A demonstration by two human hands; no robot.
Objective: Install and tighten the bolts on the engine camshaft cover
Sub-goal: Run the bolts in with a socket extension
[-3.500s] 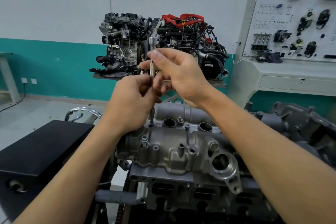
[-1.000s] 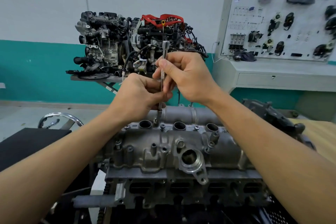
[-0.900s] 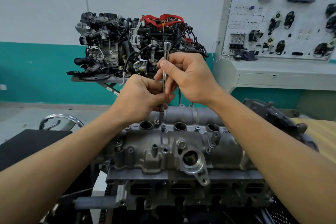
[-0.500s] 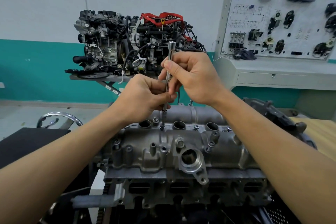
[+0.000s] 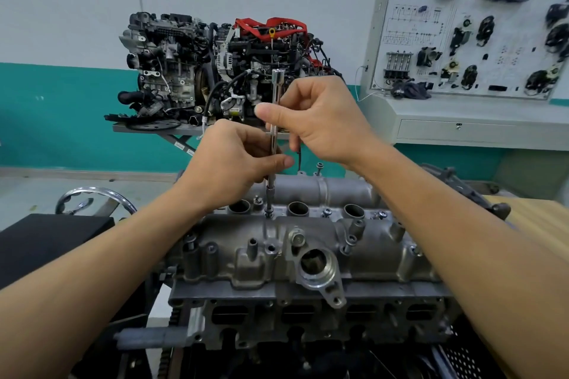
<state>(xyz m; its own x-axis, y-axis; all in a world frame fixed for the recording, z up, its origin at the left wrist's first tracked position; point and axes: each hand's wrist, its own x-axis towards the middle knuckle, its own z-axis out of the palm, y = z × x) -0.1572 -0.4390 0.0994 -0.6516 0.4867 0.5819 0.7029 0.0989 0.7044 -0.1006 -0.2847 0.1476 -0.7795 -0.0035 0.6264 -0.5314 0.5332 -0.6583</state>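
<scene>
The grey aluminium camshaft cover (image 5: 308,243) lies across the middle on an engine head. A slim chrome extension bar (image 5: 275,108) stands upright, its lower tip seated on a bolt (image 5: 268,212) between the left two round wells. My left hand (image 5: 234,163) pinches the bar low down. My right hand (image 5: 320,120) pinches it higher up, thumb in front. More bolts (image 5: 326,212) sit along the cover's rear edge, and one bolt (image 5: 320,167) stands tall at the far side.
A black box (image 5: 46,240) stands at the left beside a chrome hoop (image 5: 92,197). A display engine (image 5: 221,71) sits on a stand behind. A white training board (image 5: 480,24) on a grey console is at the right, a wooden table (image 5: 535,218) below it.
The bar's tip has shifted right from one bolt to the bolt beside it between the wells. Both hands moved with it and keep their hold.
</scene>
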